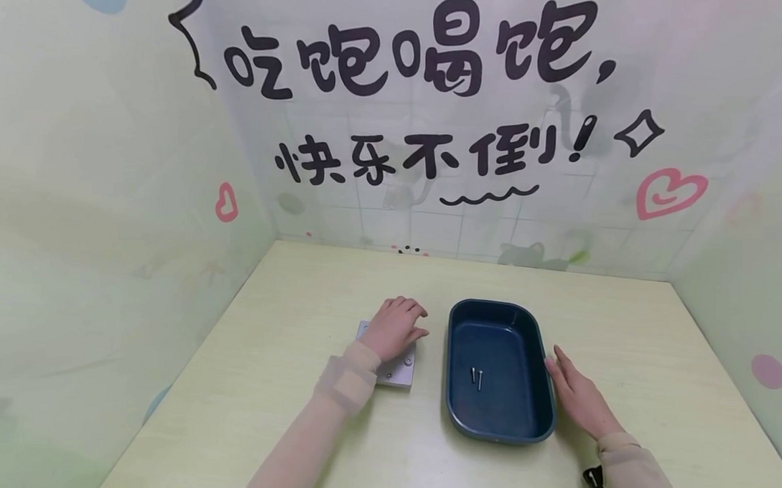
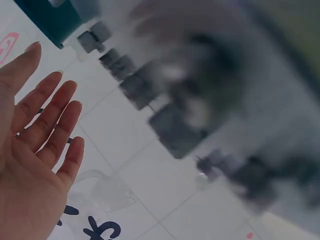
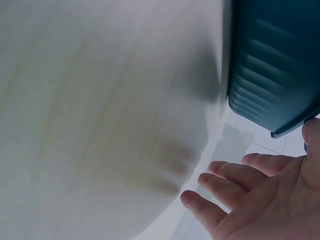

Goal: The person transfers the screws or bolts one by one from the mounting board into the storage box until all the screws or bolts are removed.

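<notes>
My left hand (image 1: 396,329) hovers over a silver metal block (image 1: 397,373) with screw heads or holes in its top, hiding much of it. Its fingers are loosely bent and hold nothing; the left wrist view shows the fingers (image 2: 65,117) spread apart, with the block close and blurred. A dark blue rectangular tray (image 1: 494,427) stands just to the right. Two small screws (image 1: 480,380) lie side by side on its floor. Against the tray's right wall is my right hand (image 1: 582,401), fingers extended, the thumb at the rim in the right wrist view.
A small black object (image 1: 594,481) lies beside the right wrist, partly covered by the sleeve. The pale wooden table (image 1: 285,305) is bounded by printed curtains at the left, back and right, with black lettering on the back one (image 1: 417,223).
</notes>
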`<state>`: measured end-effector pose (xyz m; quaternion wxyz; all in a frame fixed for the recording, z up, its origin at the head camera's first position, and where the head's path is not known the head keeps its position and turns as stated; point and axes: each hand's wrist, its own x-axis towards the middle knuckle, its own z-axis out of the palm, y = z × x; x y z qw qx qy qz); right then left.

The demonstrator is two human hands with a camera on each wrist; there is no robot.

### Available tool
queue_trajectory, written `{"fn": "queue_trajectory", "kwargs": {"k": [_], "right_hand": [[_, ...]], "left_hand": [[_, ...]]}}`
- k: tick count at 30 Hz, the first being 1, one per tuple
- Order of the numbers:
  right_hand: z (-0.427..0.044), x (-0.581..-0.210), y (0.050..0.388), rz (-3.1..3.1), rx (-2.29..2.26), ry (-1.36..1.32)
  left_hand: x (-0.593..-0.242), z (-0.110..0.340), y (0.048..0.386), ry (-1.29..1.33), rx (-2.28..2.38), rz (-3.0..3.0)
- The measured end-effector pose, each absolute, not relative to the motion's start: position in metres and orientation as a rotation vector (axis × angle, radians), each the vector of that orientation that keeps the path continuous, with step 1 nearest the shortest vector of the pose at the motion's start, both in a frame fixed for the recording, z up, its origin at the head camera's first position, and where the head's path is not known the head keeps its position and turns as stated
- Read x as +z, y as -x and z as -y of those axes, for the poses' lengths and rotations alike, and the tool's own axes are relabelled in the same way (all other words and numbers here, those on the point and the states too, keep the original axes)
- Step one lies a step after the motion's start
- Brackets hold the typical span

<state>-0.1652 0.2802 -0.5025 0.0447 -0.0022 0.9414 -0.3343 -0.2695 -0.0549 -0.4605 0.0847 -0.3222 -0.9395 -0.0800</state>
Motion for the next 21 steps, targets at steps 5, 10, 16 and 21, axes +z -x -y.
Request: {"fn": "queue_trajectory", "kwargs": {"k": [5, 10, 16, 21], "right_hand": [[-0.28, -0.503, 0.165, -2.873, -1.029, 0.008], [-0.28, -0.502, 0.165, -2.869, -1.032, 0.006], [-0.28, -0.502, 0.166, -2.871, -1.03, -0.003], [-0.28, -0.502, 0.167, -2.867, -1.024, -0.01]], "left_hand": [[-0.468, 0.063, 0.272, 0.932, -0.291, 2.856], [-0.471, 0.07, 0.274, 0.906, -0.319, 2.897], [-0.473, 0.075, 0.274, 0.902, -0.299, 2.902], [-0.473, 0.077, 0.275, 0.898, -0.279, 2.911]]}}
